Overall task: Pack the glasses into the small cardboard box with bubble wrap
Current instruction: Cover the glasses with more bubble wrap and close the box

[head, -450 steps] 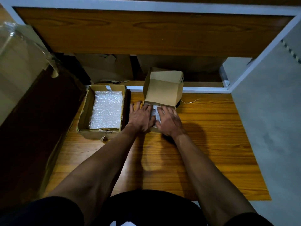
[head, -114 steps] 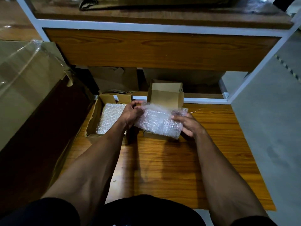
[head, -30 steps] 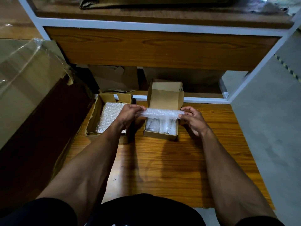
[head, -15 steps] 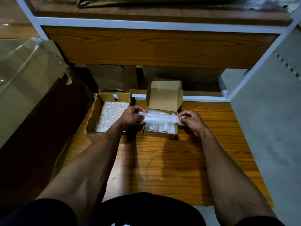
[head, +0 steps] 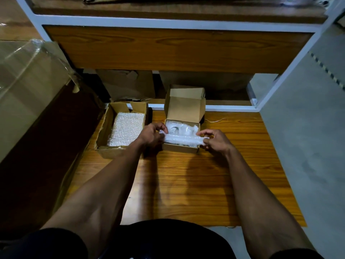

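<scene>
A small cardboard box [head: 180,148] stands on the wooden board with its lid [head: 184,110] raised at the back. Inside it lie glasses wrapped in bubble wrap [head: 180,128], their shapes unclear. Across the box's front half stretches a folded strip of bubble wrap [head: 183,141]. My left hand [head: 152,135] pinches its left end and my right hand [head: 214,140] pinches its right end, one on each side of the box.
An open cardboard tray [head: 104,131] with a stack of bubble wrap sheets [head: 126,128] sits left of the box. A large taped carton [head: 28,86] leans at far left. A white-framed wooden shelf [head: 177,47] overhangs the back. Grey floor [head: 302,137] lies to the right.
Both hands have lowered the folded bubble wrap strip from above the box to its front half. Earlier the sheet was spread wide between my hands.
</scene>
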A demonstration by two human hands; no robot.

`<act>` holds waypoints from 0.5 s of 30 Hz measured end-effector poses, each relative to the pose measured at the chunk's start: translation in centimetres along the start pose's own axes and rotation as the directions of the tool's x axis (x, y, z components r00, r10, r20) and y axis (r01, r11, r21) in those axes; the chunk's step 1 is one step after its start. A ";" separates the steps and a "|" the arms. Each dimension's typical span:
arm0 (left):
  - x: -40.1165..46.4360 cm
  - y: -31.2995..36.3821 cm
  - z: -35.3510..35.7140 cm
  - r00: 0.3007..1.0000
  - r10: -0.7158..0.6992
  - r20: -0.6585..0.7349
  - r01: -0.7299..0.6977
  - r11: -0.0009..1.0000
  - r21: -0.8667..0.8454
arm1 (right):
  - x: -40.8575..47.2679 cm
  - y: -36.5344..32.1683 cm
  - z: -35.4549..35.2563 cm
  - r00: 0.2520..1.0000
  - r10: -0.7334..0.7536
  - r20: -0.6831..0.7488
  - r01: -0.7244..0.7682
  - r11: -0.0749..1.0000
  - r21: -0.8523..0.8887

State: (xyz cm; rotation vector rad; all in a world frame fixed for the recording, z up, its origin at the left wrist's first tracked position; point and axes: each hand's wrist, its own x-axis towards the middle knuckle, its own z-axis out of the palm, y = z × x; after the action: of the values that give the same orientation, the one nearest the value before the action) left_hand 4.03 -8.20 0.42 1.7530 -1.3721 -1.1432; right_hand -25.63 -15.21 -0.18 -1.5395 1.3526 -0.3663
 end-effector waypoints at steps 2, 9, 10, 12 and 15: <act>-0.3 -0.1 0.5 1.000 0.023 -0.016 -0.022 0.998 0.052 | 0.0 0.3 0.4 1.000 -0.018 0.009 0.019 0.997 -0.070; -0.8 -0.7 0.8 0.974 0.227 -0.028 -0.196 0.892 0.407 | -0.7 -0.2 1.7 0.991 -0.136 -0.015 0.121 0.922 -0.367; -0.9 -0.7 0.8 0.973 0.230 -0.022 -0.199 0.883 0.426 | -0.7 -0.3 1.8 0.990 -0.138 -0.023 0.119 0.920 -0.374; -0.9 -0.9 0.7 0.973 0.232 -0.007 -0.204 0.868 0.453 | -0.7 -0.5 1.9 0.991 -0.133 -0.029 0.110 0.907 -0.406; -1.1 -1.4 0.5 0.978 0.208 0.015 -0.193 0.880 0.434 | -0.5 -0.4 1.9 0.993 -0.115 -0.006 0.099 0.886 -0.453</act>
State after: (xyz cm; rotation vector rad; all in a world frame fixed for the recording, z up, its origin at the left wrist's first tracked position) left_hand 4.10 -6.78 -0.70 1.8562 -1.8480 -0.7271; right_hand -24.14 -13.93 -0.51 -2.0069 1.4492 -0.1453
